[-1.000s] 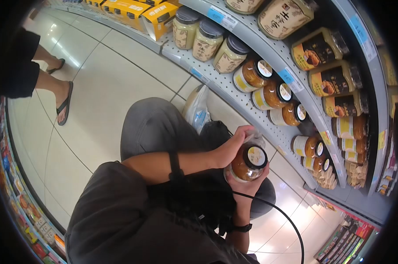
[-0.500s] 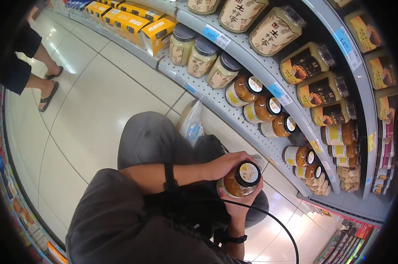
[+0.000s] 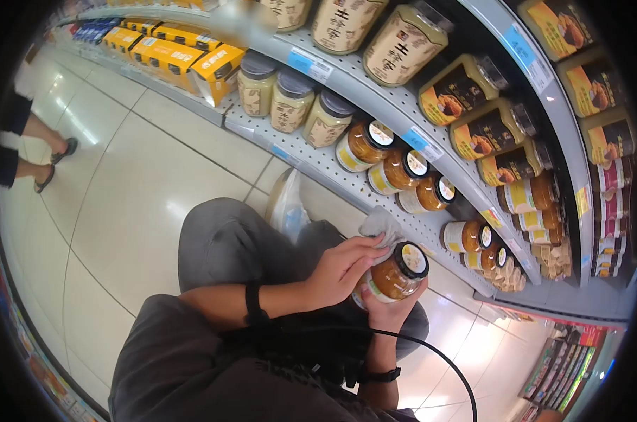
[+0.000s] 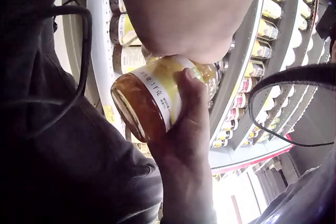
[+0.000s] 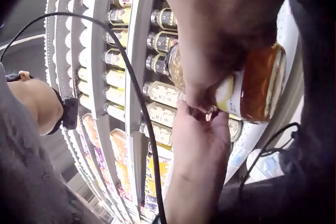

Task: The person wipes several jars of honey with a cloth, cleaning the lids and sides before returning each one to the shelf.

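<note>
A glass jar (image 3: pixel 394 276) with amber contents and a black lid (image 3: pixel 412 259) is tilted over the lap in the head view. My right hand (image 3: pixel 396 308) grips its lower side, with the thumb along the label. From the left, my left hand (image 3: pixel 338 273) reaches the upper side of the jar, holding a crumpled grey cloth (image 3: pixel 380 224) that sticks out past its fingers. The left wrist view shows the jar's base (image 4: pixel 128 108) and printed label (image 4: pixel 157 90). The right wrist view shows the jar (image 5: pixel 260 85) partly covered by my right hand.
Shelves of jars (image 3: pixel 403 169) curve along the right, close to my hands. Yellow boxes (image 3: pixel 162 62) stand at the far left end. A plastic bag (image 3: pixel 288 211) lies by my knee. A black cable (image 3: pixel 448 355) loops near my right arm. Another person's feet (image 3: pixel 46 176) are at far left.
My left hand has drawn back from around the jar, and the cloth shows more fully beyond its fingers. The head view has shifted. The other person's feet are farther left.
</note>
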Motion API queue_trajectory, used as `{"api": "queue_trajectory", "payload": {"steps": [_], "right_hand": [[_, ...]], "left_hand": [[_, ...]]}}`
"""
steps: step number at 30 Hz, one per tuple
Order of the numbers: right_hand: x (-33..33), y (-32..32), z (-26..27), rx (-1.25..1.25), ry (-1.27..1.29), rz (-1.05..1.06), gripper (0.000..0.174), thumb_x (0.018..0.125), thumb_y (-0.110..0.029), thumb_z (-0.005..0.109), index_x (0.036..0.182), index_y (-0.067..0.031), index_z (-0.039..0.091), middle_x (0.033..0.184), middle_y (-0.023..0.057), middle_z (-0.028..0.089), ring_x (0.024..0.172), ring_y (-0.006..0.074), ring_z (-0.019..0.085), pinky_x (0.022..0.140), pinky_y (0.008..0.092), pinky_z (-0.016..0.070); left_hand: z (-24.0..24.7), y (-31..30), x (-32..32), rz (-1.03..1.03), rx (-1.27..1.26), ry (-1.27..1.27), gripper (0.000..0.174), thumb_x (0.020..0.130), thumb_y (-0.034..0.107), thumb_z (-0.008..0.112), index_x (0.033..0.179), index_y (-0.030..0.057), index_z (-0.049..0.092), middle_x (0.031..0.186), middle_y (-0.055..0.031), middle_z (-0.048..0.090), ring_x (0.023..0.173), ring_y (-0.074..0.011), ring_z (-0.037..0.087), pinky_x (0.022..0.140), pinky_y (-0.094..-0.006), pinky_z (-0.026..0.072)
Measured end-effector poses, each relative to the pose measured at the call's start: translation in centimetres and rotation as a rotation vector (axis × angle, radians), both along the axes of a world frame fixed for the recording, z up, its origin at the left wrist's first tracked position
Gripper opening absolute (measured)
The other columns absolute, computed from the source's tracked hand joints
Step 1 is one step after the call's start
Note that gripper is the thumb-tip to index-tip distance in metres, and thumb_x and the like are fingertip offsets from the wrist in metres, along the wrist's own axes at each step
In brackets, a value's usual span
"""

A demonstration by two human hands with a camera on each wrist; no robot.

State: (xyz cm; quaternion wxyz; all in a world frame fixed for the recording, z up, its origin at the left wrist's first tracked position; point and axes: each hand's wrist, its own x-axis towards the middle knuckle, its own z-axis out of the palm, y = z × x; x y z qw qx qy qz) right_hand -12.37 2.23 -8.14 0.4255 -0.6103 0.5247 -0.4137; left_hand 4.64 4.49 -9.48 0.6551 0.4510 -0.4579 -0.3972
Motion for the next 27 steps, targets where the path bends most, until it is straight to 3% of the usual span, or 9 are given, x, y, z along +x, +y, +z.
{"api": "queue_trajectory", "payload": {"steps": [5, 7, 8, 9, 12, 17, 19, 20, 27], "right_hand": [[-2.2, -1.9, -1.8, 0.013, -0.082, -0.016, 0.123, 0.065, -0.01, 0.096, 0.159, -0.0046, 0.018, 0.149, 0.0173, 0.048, 0.134, 0.0286, 0.056, 0.115, 0.043, 0.0461], [-2.7, -2.1, -2.7, 0.199, -0.297, -0.075, 0.117, 0.071, -0.011, 0.094, 0.16, -0.0063, 0.019, 0.149, 0.017, 0.049, 0.135, 0.0279, 0.056, 0.115, 0.0438, 0.0473], [-2.5, -1.9, -2.5, 0.03, -0.142, 0.03, 0.109, 0.077, -0.008, 0.091, 0.16, -0.0073, 0.02, 0.148, 0.017, 0.051, 0.133, 0.0272, 0.058, 0.113, 0.0437, 0.0493], [-2.3, -2.0, -2.2, 0.027, -0.142, 0.019, 0.109, 0.077, -0.008, 0.091, 0.16, -0.0073, 0.02, 0.148, 0.017, 0.051, 0.133, 0.0272, 0.058, 0.113, 0.0437, 0.0493], [-1.1, -1.3, -2.2, 0.204, -0.241, -0.007, 0.097, 0.08, -0.004, 0.089, 0.154, -0.0041, 0.026, 0.147, 0.0177, 0.053, 0.132, 0.0264, 0.06, 0.112, 0.0424, 0.0504], [0.2, -1.4, -1.1, 0.181, -0.226, 0.071, 0.094, 0.073, -0.009, 0.096, 0.142, -0.0031, 0.033, 0.145, 0.0173, 0.054, 0.134, 0.0263, 0.058, 0.115, 0.0439, 0.0469], [-0.7, -0.9, -1.1, -0.021, -0.24, 0.151, 0.109, 0.062, -0.017, 0.102, 0.144, -0.0039, 0.031, 0.143, 0.0159, 0.055, 0.133, 0.026, 0.058, 0.116, 0.0443, 0.0436], [-1.5, -1.0, -1.4, 0.084, -0.246, 0.117, 0.12, 0.054, -0.025, 0.105, 0.145, -0.0042, 0.03, 0.142, 0.0146, 0.054, 0.132, 0.026, 0.057, 0.117, 0.0438, 0.0418], [-4.2, 0.6, -0.8, 0.083, -0.24, 0.013, 0.127, 0.054, -0.027, 0.104, 0.15, -0.0032, 0.025, 0.143, 0.0143, 0.051, 0.134, 0.0268, 0.055, 0.118, 0.044, 0.0416]], "left_hand": [[0.3, 0.8, -1.2, -0.065, -0.261, -0.312, 0.029, 0.097, 0.008, 0.07, 0.125, 0.0064, 0.077, 0.129, -0.0116, 0.07, 0.111, -0.0356, 0.061, 0.106, -0.0442, 0.0501], [-0.1, 0.9, -2.4, -0.158, -0.448, -0.384, 0.025, 0.096, 0.009, 0.072, 0.12, 0.0079, 0.078, 0.119, -0.0065, 0.072, 0.11, -0.0361, 0.061, 0.101, -0.0456, 0.0507], [0.2, 0.5, -2.4, -0.099, -0.48, -0.416, 0.011, 0.098, 0.014, 0.071, 0.103, 0.0055, 0.076, 0.107, -0.0061, 0.072, 0.102, -0.0349, 0.062, 0.095, -0.0465, 0.0509], [0.2, 0.3, -2.3, -0.109, -0.485, -0.413, 0.011, 0.098, 0.014, 0.071, 0.103, 0.0055, 0.076, 0.107, -0.0061, 0.072, 0.102, -0.0349, 0.062, 0.095, -0.0465, 0.0509], [-0.1, 0.1, -1.3, 0.032, -0.467, -0.316, 0.035, 0.109, 0.025, 0.056, 0.081, 0.0062, 0.062, 0.095, -0.0106, 0.068, 0.087, -0.0321, 0.061, 0.088, -0.0457, 0.052], [0.4, -0.3, -0.4, 0.059, -0.434, -0.195, 0.037, 0.112, 0.023, 0.047, 0.081, 0.0032, 0.056, 0.086, -0.0147, 0.06, 0.079, -0.0305, 0.06, 0.079, -0.0434, 0.0518], [-0.2, -0.4, -0.7, 0.191, -0.221, -0.134, 0.038, 0.113, 0.024, 0.043, 0.086, -0.0001, 0.053, 0.085, -0.0154, 0.057, 0.077, -0.0283, 0.058, 0.075, -0.0395, 0.0498], [-0.5, -0.4, -0.5, 0.174, -0.112, -0.132, 0.025, 0.109, 0.011, 0.047, 0.087, -0.0014, 0.05, 0.08, -0.0148, 0.048, 0.07, -0.031, 0.048, 0.068, -0.0397, 0.043], [-1.2, -0.6, -1.6, 0.035, 0.138, -0.079, 0.018, 0.107, 0.003, 0.041, 0.092, -0.0032, 0.049, 0.081, -0.0157, 0.044, 0.071, -0.0293, 0.043, 0.068, -0.0379, 0.0423]]}}
